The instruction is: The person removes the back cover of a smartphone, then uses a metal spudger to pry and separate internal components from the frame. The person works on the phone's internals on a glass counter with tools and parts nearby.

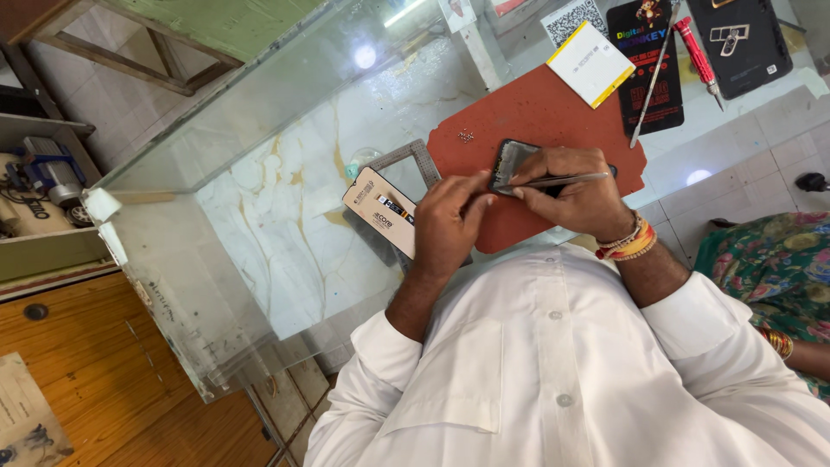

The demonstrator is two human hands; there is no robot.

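Phone (506,164) lies on the red mat (527,112), opened. Right hand (579,195) pinches tweezers (558,181) at it; left hand (450,225) steadies it, fingers closed. Screws (466,136) beside: removed. Reassembly outstanding.

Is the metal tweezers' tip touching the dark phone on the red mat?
Cannot tell: in the head view the tweezers tip meets the phone behind the left hand.

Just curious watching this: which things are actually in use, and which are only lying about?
In use: phone, tweezers, left hand, right hand, red mat, tiny screws.

Lying about: tan box, red screwdriver, white pad, metal rod.
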